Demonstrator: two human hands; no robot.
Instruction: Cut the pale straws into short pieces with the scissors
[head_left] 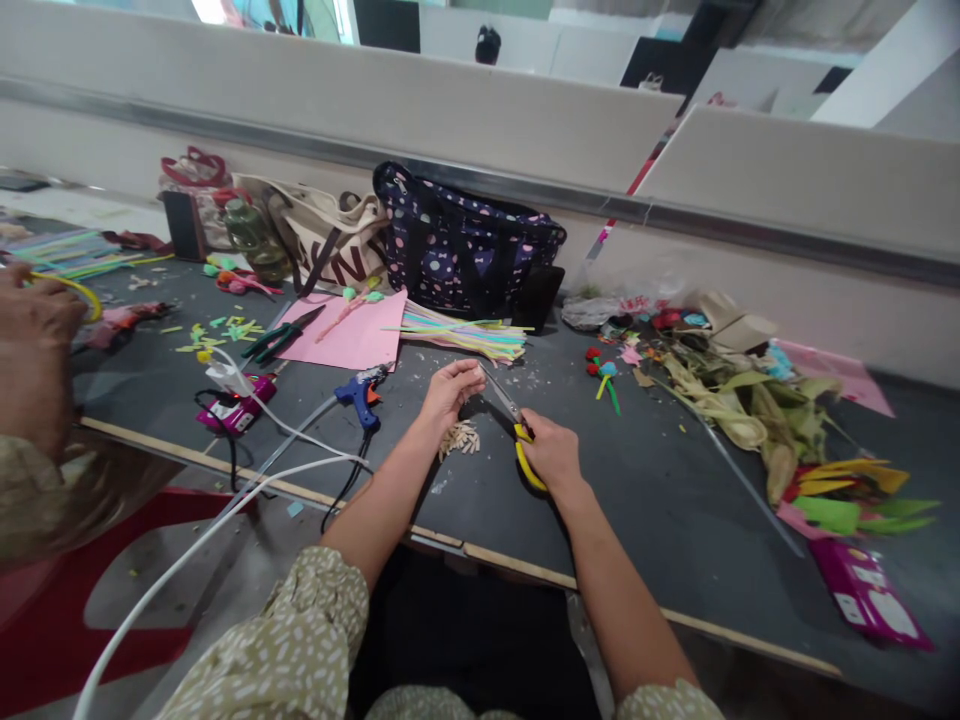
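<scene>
My right hand (553,452) is closed around a pair of scissors with yellow handles (529,470). Their blades point up and left, with the tips by the fingers of my left hand (451,390). That left hand is pinched shut; whatever lies between its fingertips is too small to make out. Just below it, a small pile of short beige pieces (461,438) rests on the dark table. A blue hot glue gun (362,398) lies to the left of my left forearm.
Pink paper (345,330), green-handled pliers (281,336) and pastel pipe cleaners (465,333) lie ahead, before a patterned bag (465,245). White cables and a purple power strip (238,402) are at left, near another person's hand (34,350). Dried husks (750,410) lie right.
</scene>
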